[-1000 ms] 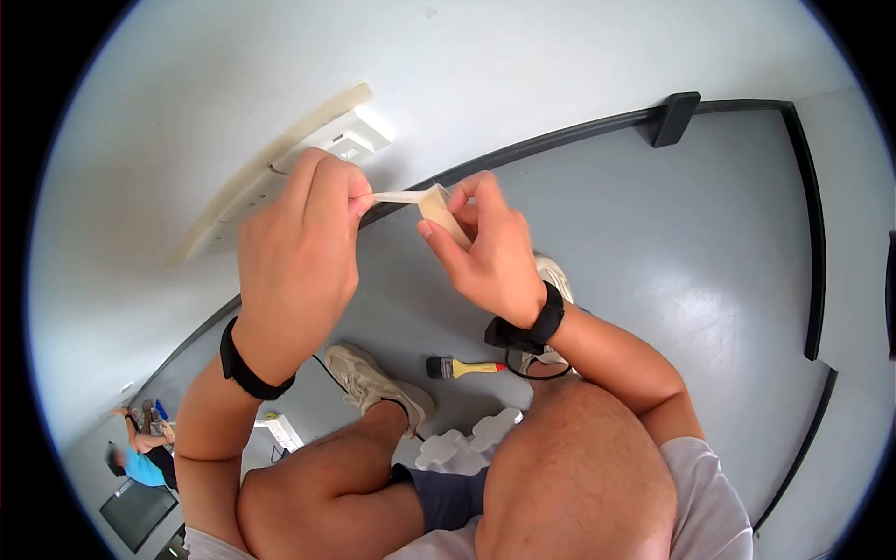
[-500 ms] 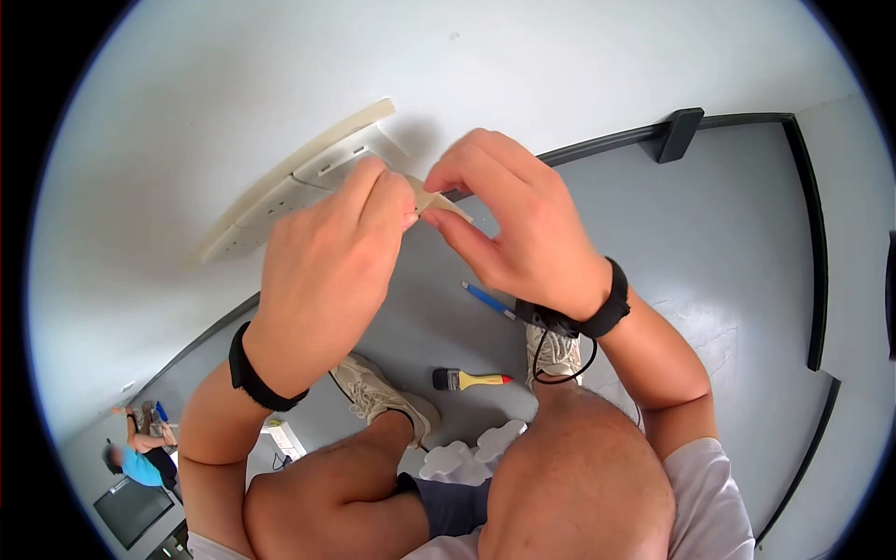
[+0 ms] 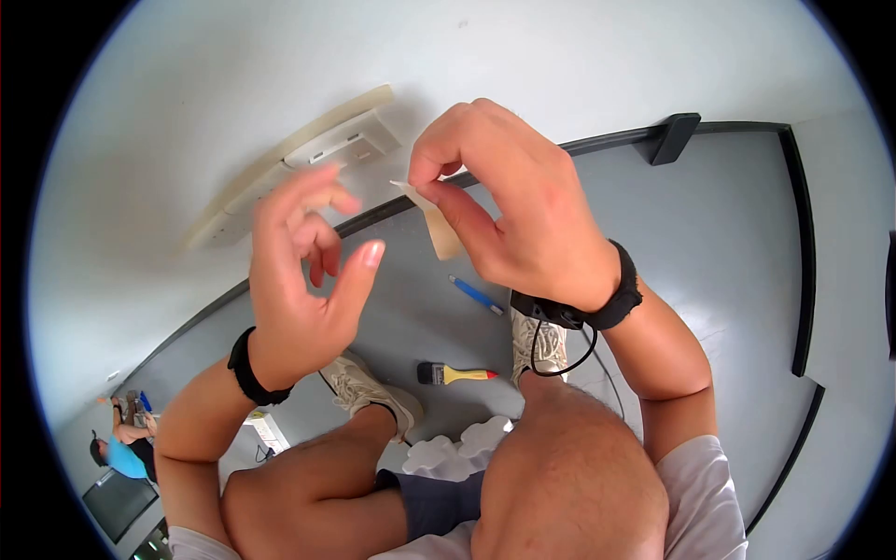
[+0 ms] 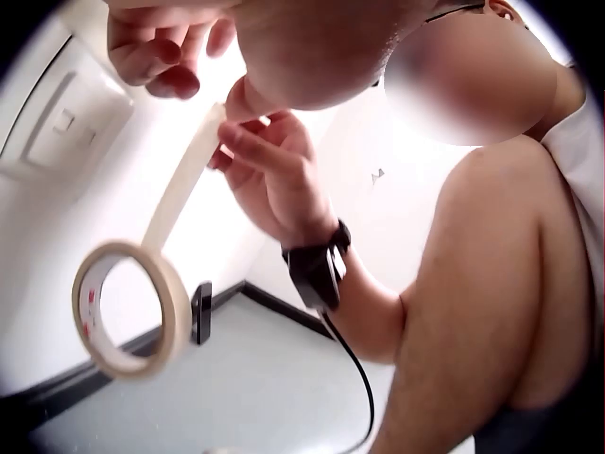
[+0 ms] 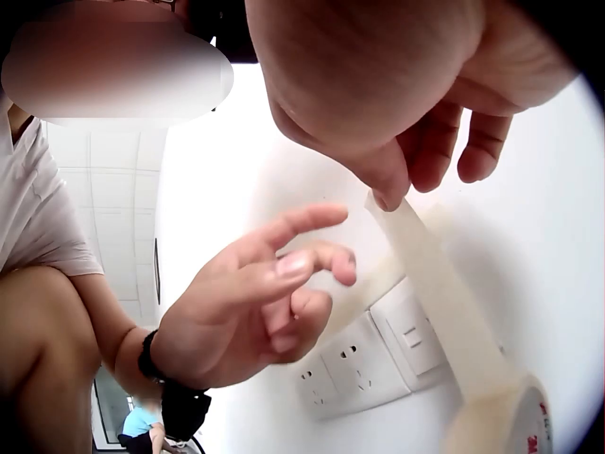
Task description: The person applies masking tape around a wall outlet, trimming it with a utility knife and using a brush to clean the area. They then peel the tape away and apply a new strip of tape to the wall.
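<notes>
My right hand (image 3: 523, 205) pinches the free end of a strip of masking tape (image 5: 435, 293) between thumb and finger. From that strip the tape roll (image 4: 172, 312) hangs below the hand, held by nothing else. To its left, my left hand (image 3: 303, 271) is raised with fingers apart and loosely bent, holding nothing. Just beyond the hands, a white panel of sockets (image 5: 350, 374) and a switch (image 5: 408, 331) is fixed to the wall. A band of masking tape (image 3: 359, 105) runs on the wall along the panel's edge.
A blue utility knife (image 3: 476, 294) and a paintbrush (image 3: 455, 373) lie on the grey floor between my shoes. Black skirting (image 3: 597, 145) lines the wall's foot, with a dark upright block (image 3: 676, 138) against it. Another person (image 3: 126, 455) is far off at the lower left.
Earlier the left hand pinched the tape's end while the right held the roll. Both hands then met at the tape. Now the left has let go, and the right holds the end with the roll dangling.
</notes>
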`<state>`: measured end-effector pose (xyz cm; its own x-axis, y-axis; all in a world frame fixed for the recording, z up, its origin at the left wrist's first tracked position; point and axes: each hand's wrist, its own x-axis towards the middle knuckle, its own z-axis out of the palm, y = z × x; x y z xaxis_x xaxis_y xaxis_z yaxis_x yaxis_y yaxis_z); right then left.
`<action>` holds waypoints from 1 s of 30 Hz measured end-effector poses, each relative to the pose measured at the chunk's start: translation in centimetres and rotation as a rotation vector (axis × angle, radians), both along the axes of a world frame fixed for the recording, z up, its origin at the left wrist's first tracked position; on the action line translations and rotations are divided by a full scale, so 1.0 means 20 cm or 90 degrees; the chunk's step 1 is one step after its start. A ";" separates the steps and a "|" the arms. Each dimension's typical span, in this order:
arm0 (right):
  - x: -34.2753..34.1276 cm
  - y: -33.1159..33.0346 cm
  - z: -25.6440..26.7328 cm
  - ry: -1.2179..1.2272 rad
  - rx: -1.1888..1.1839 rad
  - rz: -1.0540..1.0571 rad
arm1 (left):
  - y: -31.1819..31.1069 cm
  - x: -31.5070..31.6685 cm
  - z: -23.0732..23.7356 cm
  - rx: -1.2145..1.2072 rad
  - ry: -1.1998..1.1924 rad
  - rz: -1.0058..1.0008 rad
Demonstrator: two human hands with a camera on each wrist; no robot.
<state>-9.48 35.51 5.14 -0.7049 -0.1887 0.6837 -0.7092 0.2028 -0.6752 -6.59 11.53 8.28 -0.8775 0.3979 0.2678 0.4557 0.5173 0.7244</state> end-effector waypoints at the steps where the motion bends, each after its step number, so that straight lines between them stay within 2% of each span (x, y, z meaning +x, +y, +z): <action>1: -0.01 0.01 0.01 0.014 0.007 0.010 | -0.05 0.02 -0.06 0.088 0.002 0.003; 2: -0.01 0.03 0.04 0.023 0.015 0.013 | -0.09 0.05 -0.04 -0.052 -0.030 -0.048; 3: -0.01 0.04 0.05 -0.003 0.015 0.035 | -0.08 0.06 -0.06 -0.044 -0.025 -0.042; 5: -0.01 0.06 0.07 -0.028 0.026 0.069 | -0.06 0.09 -0.14 -0.177 -0.166 -0.081; 6: -0.02 0.08 0.06 -0.061 0.053 0.077 | -0.04 0.10 -0.21 -0.169 -0.165 -0.068; 8: -0.06 0.11 0.08 -0.070 0.113 0.082 | 0.01 0.12 -0.35 -0.100 -0.225 -0.039; 10: -0.05 0.12 0.13 -0.115 0.129 0.107 | 0.10 0.11 -0.48 -0.011 -0.083 -0.083; 14: -0.10 0.14 0.23 -0.202 0.202 0.146 | 0.36 0.14 -0.66 0.113 0.021 0.093; 17: -0.16 0.16 0.27 -0.297 0.245 0.158 | 0.49 0.21 -0.71 0.164 -0.017 0.163; 19: -0.19 0.13 0.33 -0.399 0.284 0.141 | 0.58 0.25 -0.69 0.267 -0.106 0.272; 20: -0.23 0.11 0.36 -0.399 0.300 0.159 | 0.60 0.25 -0.67 0.278 -0.107 0.293; 22: -0.30 0.07 0.38 -0.322 0.424 0.171 | 0.63 0.24 -0.66 0.456 -0.144 0.321; 23: -0.31 0.03 0.39 -0.325 0.432 0.178 | 0.63 0.24 -0.66 0.545 -0.162 0.327; 25: -0.34 -0.03 0.41 -0.285 0.494 0.171 | 0.60 0.27 -0.63 0.528 -0.203 0.350; 26: -0.36 -0.04 0.35 -0.214 0.492 0.167 | 0.59 0.29 -0.62 0.504 -0.243 0.363; 27: -0.36 -0.04 0.31 -0.215 0.495 0.162 | 0.59 0.32 -0.63 0.506 -0.245 0.358; 29: -0.35 -0.05 0.21 -0.009 0.498 0.080 | 0.57 0.33 -0.65 0.474 -0.233 0.332; 30: -0.32 -0.04 0.18 -0.014 0.479 0.053 | 0.57 0.33 -0.66 0.470 -0.233 0.327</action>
